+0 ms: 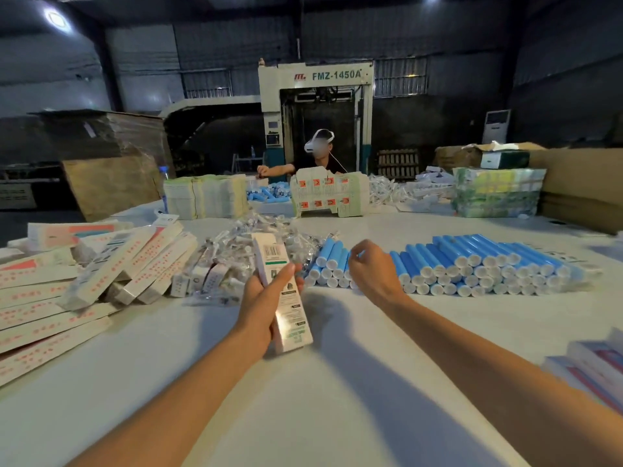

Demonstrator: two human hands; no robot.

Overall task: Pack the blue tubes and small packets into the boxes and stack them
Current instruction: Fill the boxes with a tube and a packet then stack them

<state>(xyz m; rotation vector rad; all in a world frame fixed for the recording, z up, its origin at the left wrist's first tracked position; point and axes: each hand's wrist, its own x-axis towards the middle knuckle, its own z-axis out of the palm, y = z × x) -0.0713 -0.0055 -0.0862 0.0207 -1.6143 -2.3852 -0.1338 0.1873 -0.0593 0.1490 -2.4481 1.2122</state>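
Observation:
My left hand (261, 301) grips a long white box (281, 294) with a barcode and green print, held upright over the white table (303, 399). My right hand (369, 267) hovers with curled fingers over a row of blue tubes (472, 264) with white caps, its fingertips at a tube near the left end (332, 254). Whether it holds a tube I cannot tell. A heap of small clear packets (249, 244) lies behind the box.
Flat and folded white boxes with red print (84, 278) are piled at the left. More boxes (593, 362) lie at the right edge. Across the table a person wearing a headset (317, 153) works among stacks of cartons (205, 197), a wrapped bundle (495, 193) and more tubes.

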